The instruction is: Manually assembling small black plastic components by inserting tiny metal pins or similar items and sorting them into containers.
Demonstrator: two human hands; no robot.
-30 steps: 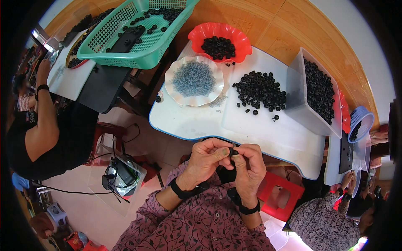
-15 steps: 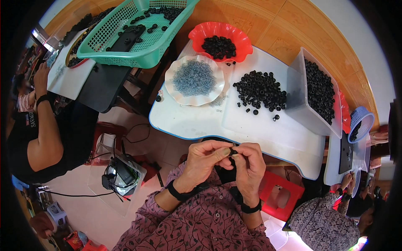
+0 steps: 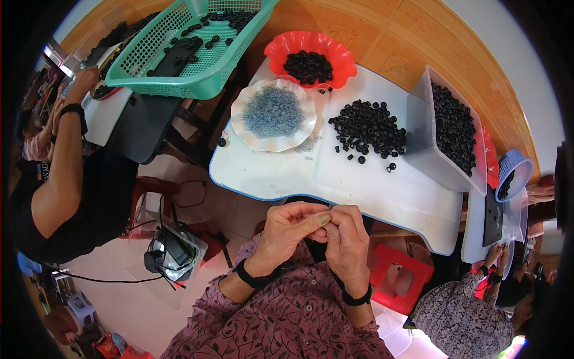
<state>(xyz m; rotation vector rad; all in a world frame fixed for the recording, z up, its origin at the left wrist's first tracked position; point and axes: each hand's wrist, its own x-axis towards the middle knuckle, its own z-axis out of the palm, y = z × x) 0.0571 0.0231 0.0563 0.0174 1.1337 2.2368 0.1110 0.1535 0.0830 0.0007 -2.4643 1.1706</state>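
My left hand (image 3: 286, 233) and my right hand (image 3: 348, 246) meet in front of my chest, just off the near edge of the white table (image 3: 269, 179). Thumbs and fingers of both are pinched together at the fingertips. What they pinch is covered now; a small black part showed there a moment ago. Beyond them lies a loose pile of small black ring-like parts (image 3: 372, 130). Left of it, a white scalloped plate (image 3: 238, 127) holds many tiny translucent bluish pieces (image 3: 273, 112). A red wavy-rimmed bowl (image 3: 344, 73) behind it contains more black parts.
A translucent bin (image 3: 431, 146) full of black parts stands at the table's right. Far left is a green basket (image 3: 203, 85) on a black stand. A co-worker's arm (image 3: 63, 173) reaches there. A red stool (image 3: 402, 278) and a patterned-shirted person (image 3: 463, 314) are at right.
My fingers have closed over the small black part, hiding it, and the right fingers have curled in. At left, the co-worker's arm has risen toward the tray.
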